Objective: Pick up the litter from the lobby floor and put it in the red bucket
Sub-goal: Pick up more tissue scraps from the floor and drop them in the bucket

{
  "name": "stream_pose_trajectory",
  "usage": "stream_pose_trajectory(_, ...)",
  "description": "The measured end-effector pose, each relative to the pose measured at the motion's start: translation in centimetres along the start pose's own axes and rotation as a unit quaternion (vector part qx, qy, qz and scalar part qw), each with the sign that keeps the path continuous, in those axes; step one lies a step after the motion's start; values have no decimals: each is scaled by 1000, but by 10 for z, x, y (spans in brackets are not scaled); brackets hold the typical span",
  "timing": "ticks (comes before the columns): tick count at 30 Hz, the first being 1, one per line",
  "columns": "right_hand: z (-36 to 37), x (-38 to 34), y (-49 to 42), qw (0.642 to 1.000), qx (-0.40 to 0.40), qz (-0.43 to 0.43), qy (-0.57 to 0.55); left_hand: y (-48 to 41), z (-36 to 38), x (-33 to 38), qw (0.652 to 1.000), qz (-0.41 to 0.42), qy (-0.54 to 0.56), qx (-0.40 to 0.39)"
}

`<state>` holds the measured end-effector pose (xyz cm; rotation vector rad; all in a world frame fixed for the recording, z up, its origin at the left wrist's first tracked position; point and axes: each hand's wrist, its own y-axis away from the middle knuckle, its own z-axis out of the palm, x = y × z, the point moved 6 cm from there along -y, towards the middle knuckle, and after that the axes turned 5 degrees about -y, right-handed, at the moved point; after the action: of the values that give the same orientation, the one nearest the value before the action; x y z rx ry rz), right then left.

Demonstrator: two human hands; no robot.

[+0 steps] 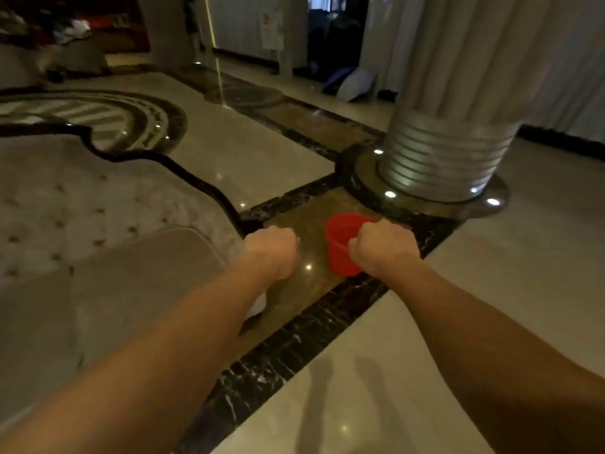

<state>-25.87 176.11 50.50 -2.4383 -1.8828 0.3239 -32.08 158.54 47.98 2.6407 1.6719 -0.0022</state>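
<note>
The red bucket is over the brown marble tile in front of the column, its mouth facing up. My right hand is closed in a fist over its right rim and seems to grip it there. To the bucket's left, my left hand is also a closed fist, with nothing showing in it. A white scrap of litter lies on the floor and peeks out from under my left forearm. Its full shape is hidden.
A fluted white column with a ribbed metal base stands just behind the bucket. A quilted beige sofa fills the left side. Black marble strips cross the glossy floor. Bags lie by the far wall.
</note>
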Motion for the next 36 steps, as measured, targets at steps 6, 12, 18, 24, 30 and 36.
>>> stream_pose_trajectory(6, 40, 89, -74, 995, -53, 79, 3, -122, 39, 65, 997, 68, 1, -40)
stream_pose_trajectory(12, 85, 142, -195, 989, -87, 120, 11, -288, 86, 77, 992, 52, 34, -113)
stream_pose_trajectory(18, 139, 185, -313, 976, -153, 155, 8, -443, 116, 88, 984, 65, 12, -167)
stream_pose_trajectory(24, 205, 233, -432, 963, -205, 173, 7, -569, 163, 107, 973, 92, -22, -210)
stream_pose_trajectory(30, 308, 286, -572, 960, -228, 156, -36, -708, 237, 123, 969, 51, 29, -239)
stream_pose_trajectory(36, 385, 336, -667, 943, -245, 202, -100, -804, 298, 154, 944, 32, 101, -313)
